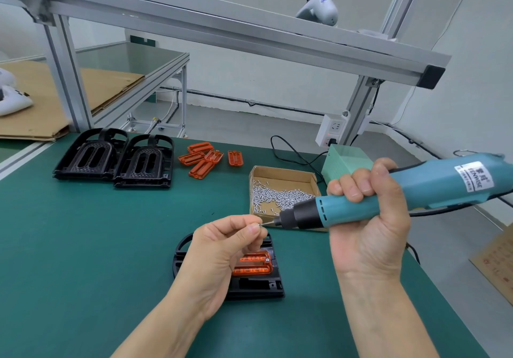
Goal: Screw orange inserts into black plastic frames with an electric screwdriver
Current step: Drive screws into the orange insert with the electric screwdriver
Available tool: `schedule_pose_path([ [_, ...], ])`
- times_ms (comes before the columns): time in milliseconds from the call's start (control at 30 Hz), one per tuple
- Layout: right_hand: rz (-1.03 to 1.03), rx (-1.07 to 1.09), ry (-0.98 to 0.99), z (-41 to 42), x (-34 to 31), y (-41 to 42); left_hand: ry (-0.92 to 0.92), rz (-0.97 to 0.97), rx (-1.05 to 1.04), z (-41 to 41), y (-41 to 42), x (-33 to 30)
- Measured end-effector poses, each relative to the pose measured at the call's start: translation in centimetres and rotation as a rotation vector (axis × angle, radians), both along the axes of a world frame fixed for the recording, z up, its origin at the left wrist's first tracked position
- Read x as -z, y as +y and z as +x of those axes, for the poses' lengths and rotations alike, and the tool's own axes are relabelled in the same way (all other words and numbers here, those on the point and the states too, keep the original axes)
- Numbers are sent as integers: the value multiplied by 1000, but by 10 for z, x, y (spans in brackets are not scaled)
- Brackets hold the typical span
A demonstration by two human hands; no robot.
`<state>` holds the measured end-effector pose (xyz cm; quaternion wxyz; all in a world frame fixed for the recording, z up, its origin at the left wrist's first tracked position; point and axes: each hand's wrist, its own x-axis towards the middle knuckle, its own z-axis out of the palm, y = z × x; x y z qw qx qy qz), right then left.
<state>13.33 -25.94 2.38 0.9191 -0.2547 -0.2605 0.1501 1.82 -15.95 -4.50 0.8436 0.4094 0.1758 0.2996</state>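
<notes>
A black plastic frame (258,288) lies on the green mat near me with an orange insert (254,264) seated in it. My left hand (222,257) hovers above the frame and pinches a small silver screw (260,225) between thumb and fingertips. My right hand (366,218) grips a teal electric screwdriver (388,193), held nearly level. The screwdriver's bit tip touches the screw. My left hand hides part of the frame and insert.
Two stacks of black frames (115,159) stand at the back left, with several loose orange inserts (205,159) beside them. An open cardboard box of screws (280,191) sits behind the screwdriver. A green power unit (345,160), cable and aluminium posts line the back edge.
</notes>
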Motion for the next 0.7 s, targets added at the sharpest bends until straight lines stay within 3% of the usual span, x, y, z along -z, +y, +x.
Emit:
schedule_pose_path([
  [433, -18, 14, 58, 5, 13, 2, 96, 176, -33, 2, 3, 8],
  [567, -16, -3, 70, 9, 14, 2, 133, 318, -28, -3, 7, 6],
  [700, -44, -13, 54, 13, 13, 4, 187, 394, -136, -14, 21, 5],
])
